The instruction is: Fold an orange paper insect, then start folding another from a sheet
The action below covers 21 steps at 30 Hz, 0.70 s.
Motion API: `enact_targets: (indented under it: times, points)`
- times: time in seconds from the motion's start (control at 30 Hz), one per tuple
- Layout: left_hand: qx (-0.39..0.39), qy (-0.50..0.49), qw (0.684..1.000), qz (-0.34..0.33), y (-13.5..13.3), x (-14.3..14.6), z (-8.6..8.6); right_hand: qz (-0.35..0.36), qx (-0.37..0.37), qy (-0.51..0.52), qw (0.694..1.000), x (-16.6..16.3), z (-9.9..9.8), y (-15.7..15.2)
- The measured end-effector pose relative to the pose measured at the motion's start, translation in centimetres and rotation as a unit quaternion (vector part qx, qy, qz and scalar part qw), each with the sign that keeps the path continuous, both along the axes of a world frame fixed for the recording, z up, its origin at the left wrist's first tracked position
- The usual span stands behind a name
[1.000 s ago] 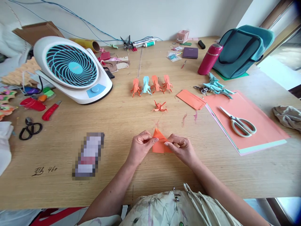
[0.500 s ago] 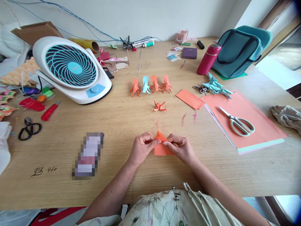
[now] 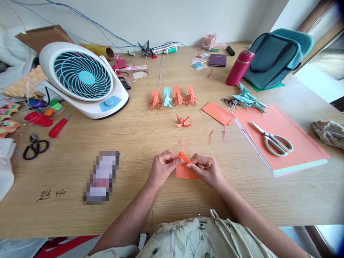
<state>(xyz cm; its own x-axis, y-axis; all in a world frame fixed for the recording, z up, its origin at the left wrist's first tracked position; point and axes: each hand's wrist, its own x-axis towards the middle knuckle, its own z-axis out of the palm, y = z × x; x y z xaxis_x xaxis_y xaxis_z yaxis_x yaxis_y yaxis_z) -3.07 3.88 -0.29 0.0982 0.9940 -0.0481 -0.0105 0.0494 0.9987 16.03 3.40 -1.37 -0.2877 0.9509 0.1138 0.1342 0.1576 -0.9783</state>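
Observation:
A partly folded piece of orange paper [image 3: 182, 172] is pinched between both hands above the front of the table, its pointed tip facing away from me. My left hand [image 3: 163, 167] grips the left edge with thumb and fingers. On the other side, my right hand [image 3: 205, 167] pinches the right edge, its thumb near the middle fold. Just beyond the hands sits a small orange origami figure [image 3: 182, 122]. Farther back, several origami figures stand in a row, among them a light blue one [image 3: 167, 97] and an orange one [image 3: 178, 96].
Left of my hands lie a blurred phone [image 3: 101, 177], black scissors [image 3: 36, 147] and a red cutter [image 3: 59, 127]; a white fan [image 3: 86, 80] stands behind. At right, white-handled scissors [image 3: 276, 143] rest on orange sheets [image 3: 295, 139], near orange strips [image 3: 218, 114] and a pink bottle [image 3: 240, 68].
My thumbs have shifted slightly apart on the orange paper, showing more of its middle fold. Both hands keep hold of it. The view has moved a little.

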Motion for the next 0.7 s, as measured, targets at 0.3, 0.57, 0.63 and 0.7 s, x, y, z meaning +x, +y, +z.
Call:
enact_targets:
  times: [0.3,0.57,0.63,0.7]
  points:
    - [0.007,-0.006,0.999,0.036,-0.16,0.17,-0.25,0.008,-0.024,0.01,1.0,-0.09,-0.36,-0.08]
    - [0.017,0.017,1.0,0.017,-0.44,0.7,-0.82,0.0,-0.03,0.006,1.0,-0.19,-0.59,0.03]
    - [0.009,0.01,1.0,0.012,-0.44,0.72,-0.71,0.005,-0.024,-0.005,1.0,-0.14,-0.57,0.04]
    - [0.007,0.008,1.0,0.012,-0.44,0.7,-0.57,0.01,-0.021,-0.015,1.0,-0.1,-0.5,0.0]
